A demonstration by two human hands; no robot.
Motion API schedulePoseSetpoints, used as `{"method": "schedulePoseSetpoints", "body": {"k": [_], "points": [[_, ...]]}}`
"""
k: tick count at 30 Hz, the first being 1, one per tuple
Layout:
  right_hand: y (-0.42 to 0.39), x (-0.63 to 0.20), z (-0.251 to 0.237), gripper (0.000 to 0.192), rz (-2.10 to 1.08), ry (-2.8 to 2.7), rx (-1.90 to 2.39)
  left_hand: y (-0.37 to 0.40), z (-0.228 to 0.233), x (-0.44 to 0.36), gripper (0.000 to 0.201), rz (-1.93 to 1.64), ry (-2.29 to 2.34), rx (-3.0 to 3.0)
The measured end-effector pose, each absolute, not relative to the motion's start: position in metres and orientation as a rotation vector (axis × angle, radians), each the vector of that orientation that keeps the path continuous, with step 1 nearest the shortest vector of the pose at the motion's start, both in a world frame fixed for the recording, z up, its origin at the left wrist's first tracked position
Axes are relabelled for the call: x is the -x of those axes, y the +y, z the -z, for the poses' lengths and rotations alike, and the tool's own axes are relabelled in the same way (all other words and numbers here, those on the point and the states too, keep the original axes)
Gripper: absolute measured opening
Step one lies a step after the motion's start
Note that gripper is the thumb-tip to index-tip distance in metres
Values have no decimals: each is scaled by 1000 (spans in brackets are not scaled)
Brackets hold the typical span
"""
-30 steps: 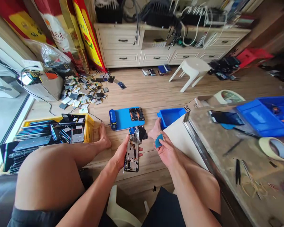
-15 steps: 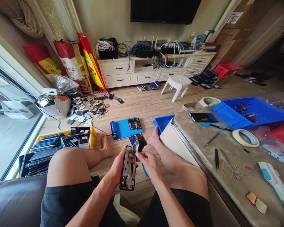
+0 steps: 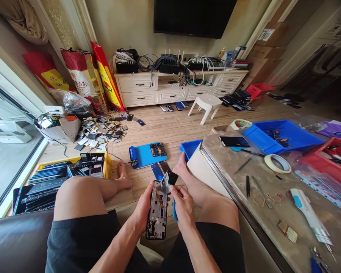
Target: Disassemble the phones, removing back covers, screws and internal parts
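Note:
My left hand (image 3: 144, 206) is wrapped round the edge of an opened phone frame (image 3: 157, 220), its inner side up, with metal plate and an orange flex cable showing. At its top end, a dark flat piece (image 3: 172, 177) stands out at a tilt, with a crinkled clear film (image 3: 165, 185) on it. My right hand (image 3: 183, 204) pinches the film's edge beside the phone frame. Under that palm shows a narrow blue strip (image 3: 175, 211); I cannot tell whether it is held.
On the floor ahead lies a blue mat (image 3: 143, 156) with opened phones (image 3: 158, 149). A yellow crate (image 3: 108, 165) of phones stands left, before a pile of batteries (image 3: 105, 131). At right, the table (image 3: 216, 163) bears tape (image 3: 277, 163), tweezers (image 3: 247, 185) and a blue tray (image 3: 252, 132).
The view has turned slightly to the right. The dark piece with the film still stands out at the phone frame's top, and both hands keep their hold a little lower in view.

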State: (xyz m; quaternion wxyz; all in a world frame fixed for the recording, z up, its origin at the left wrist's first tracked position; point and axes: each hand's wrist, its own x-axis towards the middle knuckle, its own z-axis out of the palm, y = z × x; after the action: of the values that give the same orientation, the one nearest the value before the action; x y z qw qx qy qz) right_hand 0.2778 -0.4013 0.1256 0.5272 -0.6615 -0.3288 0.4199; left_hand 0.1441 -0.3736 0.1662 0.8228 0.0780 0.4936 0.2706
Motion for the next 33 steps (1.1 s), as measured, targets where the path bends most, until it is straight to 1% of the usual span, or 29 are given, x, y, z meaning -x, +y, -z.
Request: {"method": "schedulePoseSetpoints", "body": {"k": [4, 7, 10, 13, 16, 19, 21, 23, 25, 27, 29, 30, 33], "points": [[-400, -285, -128, 22, -916, -818, 1644, -382, -160, -142, 63, -555, 1091, -204], [-402, -291, -129, 18, -903, -894, 1662, -388, -154, -140, 65, -538, 1074, -170], [-407, -295, -129, 25, -907, -918, 1690, -392, -152, -139, 69, -510, 1066, -130], [-411, -294, -127, 33, -960, -926, 1694, -391, -154, -140, 67, -519, 1098, -167], [-413, -292, -127, 32, -1001, -955, 1677, -390, -157, -140, 65, -528, 1140, -209], [-416, -290, -128, 31, -905, -948, 1689, -393, -160, -141, 67, -515, 1107, -202], [-420, -286, -127, 35, -802, -904, 1708, -396, -162, -144, 68, -509, 1052, -168], [-423, -282, -124, 39, -720, -836, 1735, -400, -163, -148, 66, -500, 1000, -107], [-426, -279, -118, 40, -703, -778, 1757, -402, -164, -152, 60, -499, 982, -42], [-426, -280, -111, 39, -770, -756, 1755, -404, -163, -152, 57, -495, 995, -2], [-425, -284, -104, 39, -888, -758, 1710, -404, -161, -148, 58, -486, 1003, -11], [-424, -289, -102, 42, -950, -761, 1674, -403, -159, -146, 60, -474, 1000, -28], [-419, -304, -102, 62, -1119, -773, 1560, -402, -154, -138, 65, -440, 1021, -98]]}}
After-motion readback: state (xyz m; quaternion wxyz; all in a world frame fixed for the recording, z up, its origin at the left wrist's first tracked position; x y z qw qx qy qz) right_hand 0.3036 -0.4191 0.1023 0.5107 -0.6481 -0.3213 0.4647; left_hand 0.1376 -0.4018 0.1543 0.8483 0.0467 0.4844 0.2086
